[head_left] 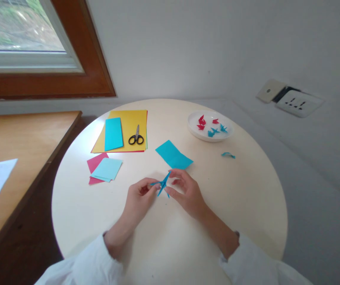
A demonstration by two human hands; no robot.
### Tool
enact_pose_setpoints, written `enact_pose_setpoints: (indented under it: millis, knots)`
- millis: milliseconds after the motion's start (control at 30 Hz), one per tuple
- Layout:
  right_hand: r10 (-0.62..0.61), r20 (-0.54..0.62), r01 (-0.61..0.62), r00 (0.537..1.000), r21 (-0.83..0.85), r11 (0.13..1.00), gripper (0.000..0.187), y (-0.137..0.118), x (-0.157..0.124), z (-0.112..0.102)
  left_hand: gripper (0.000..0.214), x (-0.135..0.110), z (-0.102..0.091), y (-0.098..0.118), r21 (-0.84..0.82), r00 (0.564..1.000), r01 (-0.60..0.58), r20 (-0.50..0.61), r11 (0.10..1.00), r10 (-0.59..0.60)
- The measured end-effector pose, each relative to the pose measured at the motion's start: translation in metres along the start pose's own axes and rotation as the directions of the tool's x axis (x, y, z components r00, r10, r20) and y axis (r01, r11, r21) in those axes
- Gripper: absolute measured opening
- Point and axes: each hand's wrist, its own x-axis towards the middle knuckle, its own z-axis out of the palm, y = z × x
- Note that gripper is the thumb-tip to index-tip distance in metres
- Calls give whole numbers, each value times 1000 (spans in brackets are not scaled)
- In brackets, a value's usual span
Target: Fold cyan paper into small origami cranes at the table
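A blue folded paper crane (164,183), with thin pointed ends sticking out, is held between my hands above the round table. My left hand (141,198) pinches it at its left side. The right hand (189,194) is curved around the other side, its index finger at the upper tip and its thumb close to the lower folds. Just beyond my fingers lies a sheet of blue paper (174,154), flat on the table. Farther back at the right, a white plate (193,126) holds several small red paper cranes (202,120) and blue paper cranes (215,131).
Black-handled scissors (136,137) and a blue paper rectangle (113,133) rest on yellow sheets (132,118). Pale blue squares (107,169) overlap pink squares (96,162) at left. A curled blue strip (228,154) lies below the plate. A wooden desk (39,138) stands left of the round table (241,206).
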Motion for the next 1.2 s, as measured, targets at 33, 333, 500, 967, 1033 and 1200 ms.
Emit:
enact_pose_setpoints:
  millis: [33, 333, 500, 967, 1033, 1200]
  knots:
    - [6, 28, -6, 1000, -1, 1000, 40, 0, 0, 1, 18, -1, 0, 1, 3, 1000, -2, 3, 1000, 2]
    - [25, 106, -34, 994, 85, 996, 41, 1, -1, 1, 21, 1, -2, 1, 45, 998, -57, -4, 997, 57]
    - [23, 83, -36, 996, 159, 987, 38, 8, 1, 2, 21, 0, -1, 3, 37, 997, -69, 33, 997, 68]
    - [12, 102, -23, 995, 109, 994, 34, -6, 7, -3, 15, 3, -3, 6, 8, 983, -134, 127, 991, 132]
    - [22, 98, -30, 995, 89, 996, 37, -7, 7, -2, 15, 4, -3, 6, -12, 983, -132, 128, 991, 132]
    - [0, 104, -12, 995, 116, 993, 28, -4, 9, 0, 16, 7, -1, 7, -90, 986, -116, 110, 989, 125]
